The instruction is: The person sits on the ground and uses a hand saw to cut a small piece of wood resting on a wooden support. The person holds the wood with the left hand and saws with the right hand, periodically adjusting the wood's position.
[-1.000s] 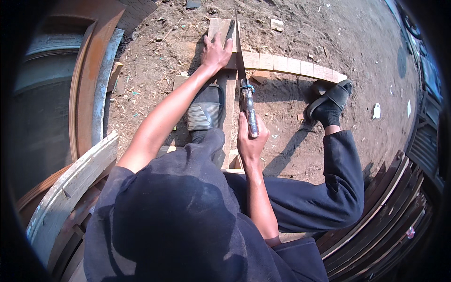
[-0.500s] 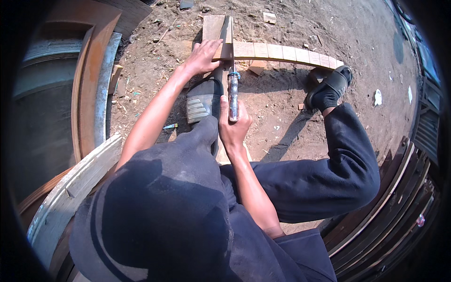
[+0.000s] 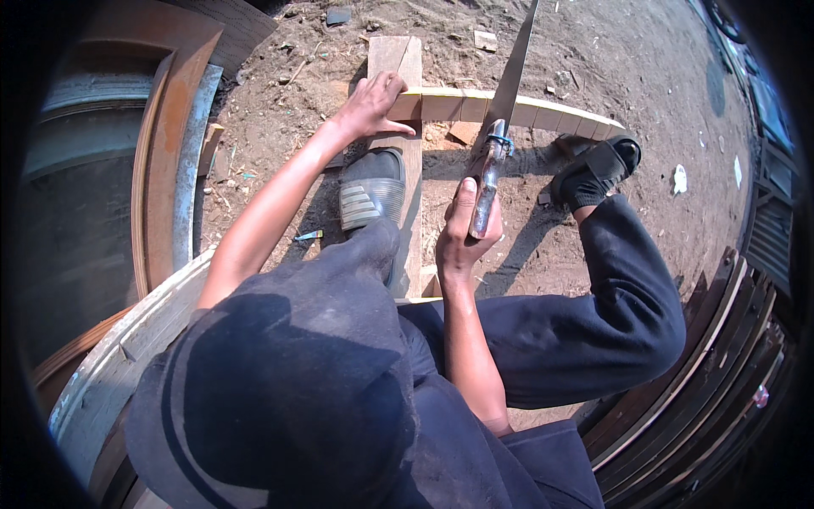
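Note:
My left hand (image 3: 373, 106) is closed over the left part of a pale, slightly curved wooden strip (image 3: 527, 110), its thumb stretched along the near side. The strip lies across a thick wooden beam (image 3: 409, 195) and reaches right toward my right foot; several lines cross its face. My right hand (image 3: 466, 225) grips the worn handle of a handsaw (image 3: 511, 76), which has a blue tie near the blade. The blade slants up and to the right across the strip; whether it touches the wood I cannot tell. My left sandal (image 3: 373, 195) rests on the beam.
My right sandal (image 3: 598, 165) is by the strip's right end. Wooden frames (image 3: 157, 170) stand at the left, above a weathered white board (image 3: 140, 339). Dark planks (image 3: 687, 382) lie at the lower right. Wood offcuts (image 3: 485, 41) and litter dot the sandy ground.
My right hand has moved the saw to the right, off the beam's edge, and the blade now tilts rightward instead of standing straight. My left hand stays on the strip.

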### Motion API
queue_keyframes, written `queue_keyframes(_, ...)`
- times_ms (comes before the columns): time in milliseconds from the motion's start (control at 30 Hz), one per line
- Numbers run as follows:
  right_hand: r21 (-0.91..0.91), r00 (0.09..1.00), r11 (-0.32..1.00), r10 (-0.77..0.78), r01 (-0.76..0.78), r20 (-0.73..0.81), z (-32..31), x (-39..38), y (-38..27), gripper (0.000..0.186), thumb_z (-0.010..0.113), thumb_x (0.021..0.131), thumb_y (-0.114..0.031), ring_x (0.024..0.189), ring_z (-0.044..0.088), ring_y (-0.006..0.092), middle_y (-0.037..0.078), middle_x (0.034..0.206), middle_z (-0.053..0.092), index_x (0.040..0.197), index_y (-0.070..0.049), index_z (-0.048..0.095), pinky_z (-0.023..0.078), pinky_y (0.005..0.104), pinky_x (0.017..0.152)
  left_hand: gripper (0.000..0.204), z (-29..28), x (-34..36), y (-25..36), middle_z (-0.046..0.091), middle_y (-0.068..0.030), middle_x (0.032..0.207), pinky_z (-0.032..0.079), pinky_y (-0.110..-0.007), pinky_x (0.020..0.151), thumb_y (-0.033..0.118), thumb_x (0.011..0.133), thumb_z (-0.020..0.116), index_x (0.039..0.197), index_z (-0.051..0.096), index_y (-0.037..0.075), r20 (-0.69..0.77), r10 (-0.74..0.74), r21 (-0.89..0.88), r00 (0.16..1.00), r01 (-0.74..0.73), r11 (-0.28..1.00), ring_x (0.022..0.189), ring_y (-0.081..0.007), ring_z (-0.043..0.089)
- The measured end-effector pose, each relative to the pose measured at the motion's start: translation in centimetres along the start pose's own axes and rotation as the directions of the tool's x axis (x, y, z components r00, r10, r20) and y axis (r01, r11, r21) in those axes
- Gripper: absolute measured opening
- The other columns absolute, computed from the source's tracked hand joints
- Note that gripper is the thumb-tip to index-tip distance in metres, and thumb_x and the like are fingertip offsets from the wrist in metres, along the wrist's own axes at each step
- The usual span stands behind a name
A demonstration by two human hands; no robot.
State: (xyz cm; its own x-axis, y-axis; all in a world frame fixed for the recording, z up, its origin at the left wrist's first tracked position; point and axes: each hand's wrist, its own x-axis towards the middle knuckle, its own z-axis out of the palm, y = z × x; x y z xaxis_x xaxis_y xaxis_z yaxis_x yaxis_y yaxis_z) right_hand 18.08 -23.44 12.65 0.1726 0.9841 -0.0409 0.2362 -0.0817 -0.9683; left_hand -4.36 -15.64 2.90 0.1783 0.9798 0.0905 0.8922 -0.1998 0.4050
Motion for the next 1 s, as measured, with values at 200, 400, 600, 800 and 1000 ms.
queue_keyframes(200,-0.03,1.0,0.999,0.02,-0.02,-0.001,0.2,-0.3,0.3,0.023,0.059,0.09,-0.013,0.048,0.043,0.0143,0.006,0.056,0.048,0.073,0.001,0.054,0.035,0.033,0.047,0.065,0.4,1.3,-0.7,0.056,-0.0217,0.111,0.05,-0.044,0.082,0.041,0.069,0.079,0.114,0.047,0.007,0.258,-0.203,-0.361,0.944,0.289,0.887,0.105,-0.0403,0.056)
queue_keyframes(400,-0.006,0.995,0.998,-0.067,0.068,0.073,0.7,-0.4,-0.3,0.026,0.059,0.091,-0.017,0.05,0.04,0.0084,0.0,0.057,0.045,0.071,-0.002,0.052,0.032,0.0271,0.046,0.051,0.9,1.5,-0.3,0.051,-0.0152,0.106,0.042,-0.043,0.088,0.011,0.061,0.076,0.106,0.054,0.005,0.148,0.077,-0.075,0.986,-0.066,0.995,0.105,-0.0337,0.05)
queue_keyframes(600,0.012,0.99,1.0,0.002,-0.004,0.138,0.9,-0.9,-0.7,0.026,0.059,0.091,-0.017,0.049,0.039,0.0064,-0.001,0.056,0.044,0.071,-0.003,0.052,0.031,0.026,0.045,0.052,0.6,1.7,0.9,0.054,-0.0173,0.103,0.045,-0.044,0.084,0.017,0.065,0.078,0.105,0.049,0.0,0.211,0.027,0.104,0.977,-0.05,0.993,0.104,-0.0341,0.053)
queue_keyframes(800,-0.033,0.981,0.999,0.048,-0.043,0.188,0.6,-0.1,-0.1,0.025,0.06,0.09,-0.014,0.049,0.044,0.0101,0.004,0.054,0.047,0.07,-0.001,0.053,0.035,0.0294,0.046,0.051,1.0,1.5,1.6,0.054,-0.017,0.103,0.047,-0.042,0.086,0.015,0.066,0.079,0.102,0.047,-0.001,0.173,-0.046,0.112,0.984,0.027,0.993,0.103,-0.0342,0.053)
queue_keyframes(1000,-0.02,0.974,0.999,0.038,-0.034,0.223,1.6,-0.1,2.9,0.023,0.061,0.088,-0.015,0.047,0.043,0.0095,0.003,0.054,0.048,0.071,-0.002,0.054,0.034,0.0279,0.045,0.044,1.0,1.3,0.8,0.052,-0.0174,0.1,0.048,-0.043,0.081,0.014,0.067,0.07,0.102,0.046,-0.002,0.153,0.023,-0.011,0.988,-0.022,1.0,0.1,-0.0345,0.052)
